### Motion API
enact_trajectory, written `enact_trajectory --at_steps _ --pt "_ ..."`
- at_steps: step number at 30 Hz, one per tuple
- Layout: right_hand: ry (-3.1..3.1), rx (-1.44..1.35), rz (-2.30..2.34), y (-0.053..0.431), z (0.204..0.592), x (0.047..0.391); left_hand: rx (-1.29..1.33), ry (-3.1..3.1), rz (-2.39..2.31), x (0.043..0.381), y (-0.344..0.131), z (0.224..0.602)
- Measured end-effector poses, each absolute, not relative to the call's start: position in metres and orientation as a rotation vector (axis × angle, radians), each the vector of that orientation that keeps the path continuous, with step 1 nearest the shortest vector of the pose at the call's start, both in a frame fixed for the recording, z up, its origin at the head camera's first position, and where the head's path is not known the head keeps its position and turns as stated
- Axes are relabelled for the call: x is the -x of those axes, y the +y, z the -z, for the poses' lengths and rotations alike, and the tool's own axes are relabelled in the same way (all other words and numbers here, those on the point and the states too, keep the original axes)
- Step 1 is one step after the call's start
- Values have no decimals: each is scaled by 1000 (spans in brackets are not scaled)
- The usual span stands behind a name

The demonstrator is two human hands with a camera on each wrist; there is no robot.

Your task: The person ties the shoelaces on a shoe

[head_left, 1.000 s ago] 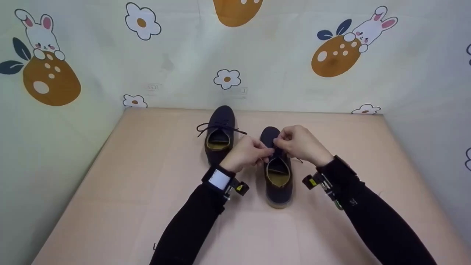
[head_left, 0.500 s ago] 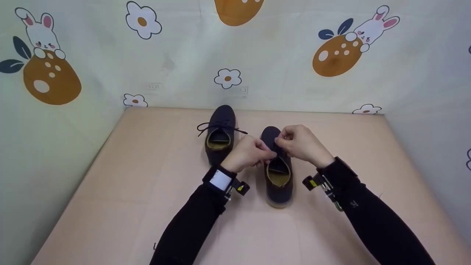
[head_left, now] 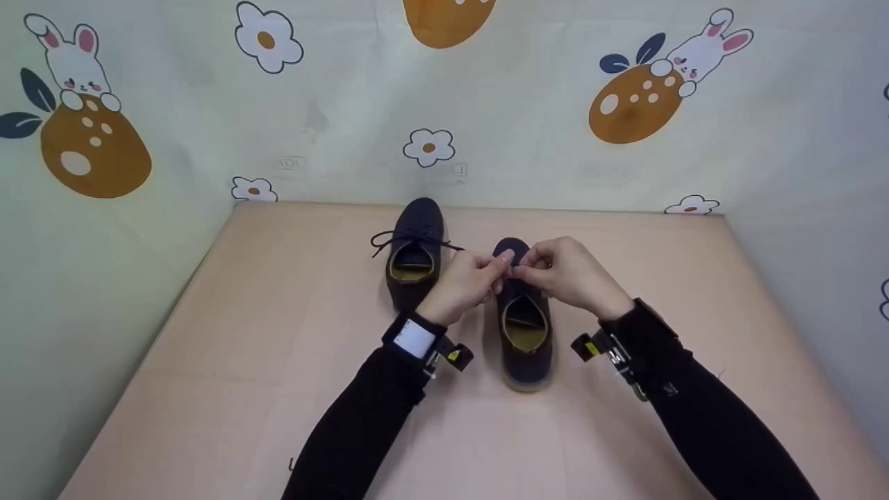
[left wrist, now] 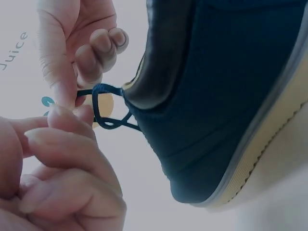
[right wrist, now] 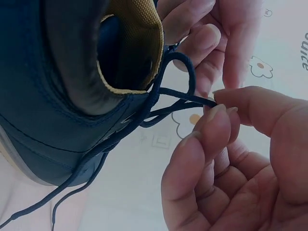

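Observation:
A dark navy lace-up shoe (head_left: 526,367) stands right of centre in the head view, toe pointing away, its opening lined in yellow. Over its laced front both hands meet. My right hand (head_left: 571,276) pinches the shoelace between thumb and fingertips; the right wrist view shows the strand drawn taut, with a loop of shoelace (right wrist: 193,77) beside it. My left hand (head_left: 467,283) has thumb and fingers pinched together at the same lace, fingertips against those of the right hand. Loose lace ends (right wrist: 36,204) hang down the shoe's side in that view.
Left of this shoe stands its matching shoe (head_left: 421,214), its lace tied in a bow (head_left: 387,239). The pale tabletop (head_left: 229,389) runs back to a fabric wall (head_left: 347,125) printed with rabbits and flowers, with side walls left and right.
My left hand's fingertips have moved forward from the shoe's opening toward its toe, up to the right hand's fingertips. The right hand stays almost in place. Neither shoe has visibly moved.

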State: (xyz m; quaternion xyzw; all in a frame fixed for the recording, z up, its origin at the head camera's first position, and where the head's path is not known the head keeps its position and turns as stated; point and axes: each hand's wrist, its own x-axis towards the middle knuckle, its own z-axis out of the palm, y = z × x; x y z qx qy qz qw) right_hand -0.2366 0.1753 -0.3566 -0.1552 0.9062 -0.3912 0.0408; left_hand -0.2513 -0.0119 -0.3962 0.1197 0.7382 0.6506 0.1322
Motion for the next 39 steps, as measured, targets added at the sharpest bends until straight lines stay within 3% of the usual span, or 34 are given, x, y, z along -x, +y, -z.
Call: enact_trajectory --at_steps 10,21,39 --pt "2721 617 1165 185 357 232 -338 2036 -1925 251 -15 393" --pt "2864 733 1053 197 384 231 -420 2212 -1774 251 -20 389" --pt "2917 633 1013 239 383 216 -570 2391 -1519 249 -25 388"
